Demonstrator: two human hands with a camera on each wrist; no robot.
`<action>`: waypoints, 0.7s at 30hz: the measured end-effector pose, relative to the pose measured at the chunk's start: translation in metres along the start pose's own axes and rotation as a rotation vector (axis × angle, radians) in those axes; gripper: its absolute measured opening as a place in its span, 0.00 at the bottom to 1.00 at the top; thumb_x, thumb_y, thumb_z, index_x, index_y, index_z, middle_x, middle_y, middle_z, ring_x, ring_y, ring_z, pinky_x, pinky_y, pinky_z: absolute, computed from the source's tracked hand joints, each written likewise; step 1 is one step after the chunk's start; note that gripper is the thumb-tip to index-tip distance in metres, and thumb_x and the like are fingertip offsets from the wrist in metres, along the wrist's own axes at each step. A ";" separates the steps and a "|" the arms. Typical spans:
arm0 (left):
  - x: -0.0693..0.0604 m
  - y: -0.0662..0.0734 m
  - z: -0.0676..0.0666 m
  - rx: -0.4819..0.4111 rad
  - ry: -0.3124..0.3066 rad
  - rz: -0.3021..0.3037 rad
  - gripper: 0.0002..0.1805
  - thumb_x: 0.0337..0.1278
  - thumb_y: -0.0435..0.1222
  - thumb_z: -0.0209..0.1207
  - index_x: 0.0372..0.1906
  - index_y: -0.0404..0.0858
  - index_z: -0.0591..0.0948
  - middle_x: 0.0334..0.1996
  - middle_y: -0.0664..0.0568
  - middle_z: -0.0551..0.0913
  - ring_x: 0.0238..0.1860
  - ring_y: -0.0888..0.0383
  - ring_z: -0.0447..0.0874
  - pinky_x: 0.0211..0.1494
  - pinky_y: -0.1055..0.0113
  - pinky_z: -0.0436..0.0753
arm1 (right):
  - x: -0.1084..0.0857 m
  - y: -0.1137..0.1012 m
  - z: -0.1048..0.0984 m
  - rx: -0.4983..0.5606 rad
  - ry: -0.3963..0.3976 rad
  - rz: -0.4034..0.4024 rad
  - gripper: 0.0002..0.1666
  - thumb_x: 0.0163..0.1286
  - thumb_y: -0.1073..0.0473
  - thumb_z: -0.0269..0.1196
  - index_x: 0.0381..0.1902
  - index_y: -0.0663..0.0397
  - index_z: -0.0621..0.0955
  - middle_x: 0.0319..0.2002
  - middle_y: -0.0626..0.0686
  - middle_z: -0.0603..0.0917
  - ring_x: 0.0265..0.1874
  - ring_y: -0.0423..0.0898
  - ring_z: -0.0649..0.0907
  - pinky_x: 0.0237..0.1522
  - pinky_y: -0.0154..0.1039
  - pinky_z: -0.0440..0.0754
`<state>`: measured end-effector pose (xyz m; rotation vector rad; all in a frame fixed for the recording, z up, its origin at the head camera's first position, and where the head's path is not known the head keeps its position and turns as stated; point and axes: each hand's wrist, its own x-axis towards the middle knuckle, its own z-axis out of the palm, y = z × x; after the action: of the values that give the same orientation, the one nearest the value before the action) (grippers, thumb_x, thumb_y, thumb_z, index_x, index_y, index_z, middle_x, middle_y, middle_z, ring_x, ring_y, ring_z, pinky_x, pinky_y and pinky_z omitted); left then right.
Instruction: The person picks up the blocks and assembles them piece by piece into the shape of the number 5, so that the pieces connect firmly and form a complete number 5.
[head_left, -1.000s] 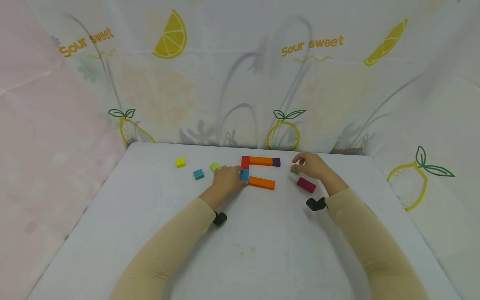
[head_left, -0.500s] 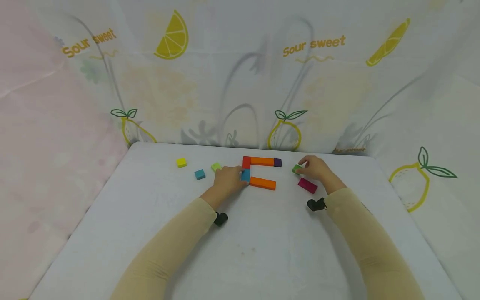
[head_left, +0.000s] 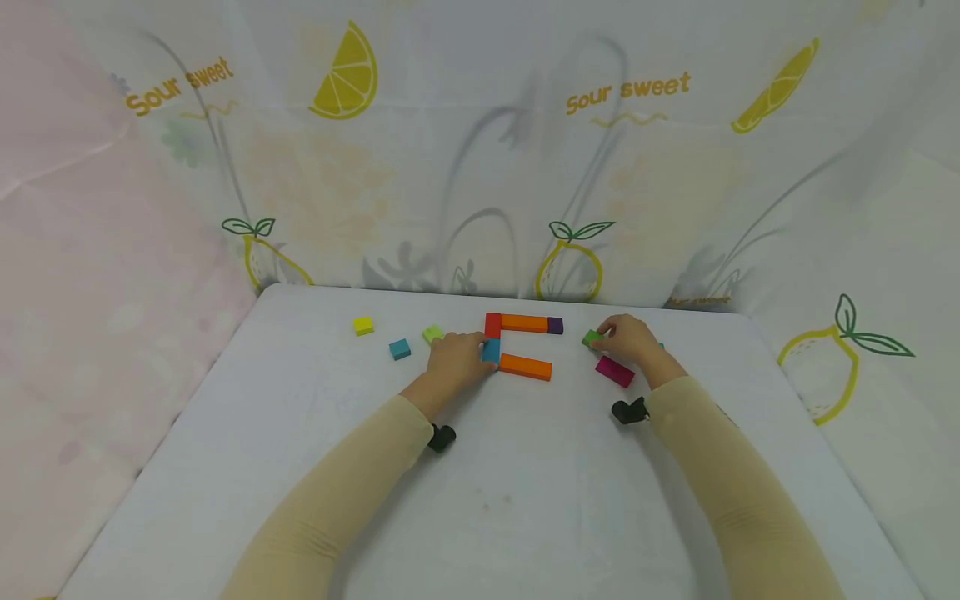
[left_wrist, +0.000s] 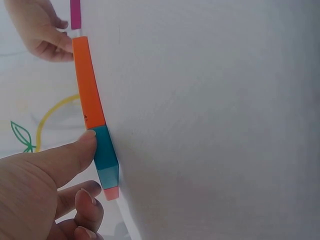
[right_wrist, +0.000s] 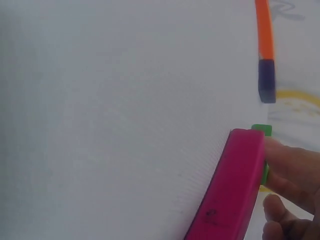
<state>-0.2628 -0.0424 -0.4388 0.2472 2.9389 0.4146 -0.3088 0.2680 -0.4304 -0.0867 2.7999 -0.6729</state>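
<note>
In the head view the left hand [head_left: 456,363] pinches a blue block [head_left: 491,351] between thumb and fingers, and this block touches a red block [head_left: 492,325] behind it and an orange block [head_left: 525,367] to its right. The left wrist view shows the left thumb against the blue block [left_wrist: 104,147]. At the right, the right hand [head_left: 630,342] holds a green block [head_left: 592,339] by its edge, just behind a magenta block [head_left: 615,372]. In the right wrist view the magenta block [right_wrist: 230,185] partly hides the green block [right_wrist: 261,129].
A second orange block [head_left: 523,322] runs from the red block to a purple block [head_left: 555,325]. Left of the left hand lie yellow [head_left: 363,325], teal [head_left: 400,349] and lime [head_left: 432,334] blocks. Another teal piece [head_left: 662,345] shows behind the right wrist. A printed cloth hangs behind the table.
The right hand has come down around the green block, with its fingers nearer together, and has shifted slightly toward the front. The left hand stays at the blue block.
</note>
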 end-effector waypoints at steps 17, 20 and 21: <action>0.002 -0.002 0.002 0.008 0.011 0.009 0.34 0.60 0.54 0.66 0.69 0.45 0.75 0.59 0.47 0.82 0.57 0.44 0.78 0.60 0.49 0.72 | -0.009 -0.024 0.013 -0.013 -0.070 -0.110 0.21 0.66 0.53 0.69 0.53 0.58 0.85 0.46 0.60 0.80 0.47 0.57 0.74 0.52 0.53 0.75; 0.002 -0.002 0.003 0.010 0.012 0.010 0.34 0.60 0.54 0.66 0.69 0.44 0.75 0.59 0.47 0.82 0.57 0.44 0.78 0.60 0.49 0.72 | -0.012 -0.029 0.015 -0.013 -0.096 -0.126 0.20 0.66 0.53 0.70 0.53 0.57 0.85 0.49 0.61 0.81 0.49 0.57 0.75 0.55 0.54 0.75; 0.002 -0.002 0.003 0.010 0.012 0.010 0.34 0.60 0.54 0.66 0.69 0.45 0.75 0.59 0.47 0.82 0.57 0.44 0.78 0.60 0.48 0.72 | -0.013 -0.030 0.015 -0.013 -0.105 -0.130 0.20 0.66 0.53 0.70 0.53 0.56 0.85 0.50 0.61 0.81 0.50 0.57 0.75 0.56 0.54 0.75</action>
<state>-0.2650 -0.0432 -0.4426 0.2618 2.9537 0.4045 -0.2921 0.2361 -0.4265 -0.2994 2.7156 -0.6587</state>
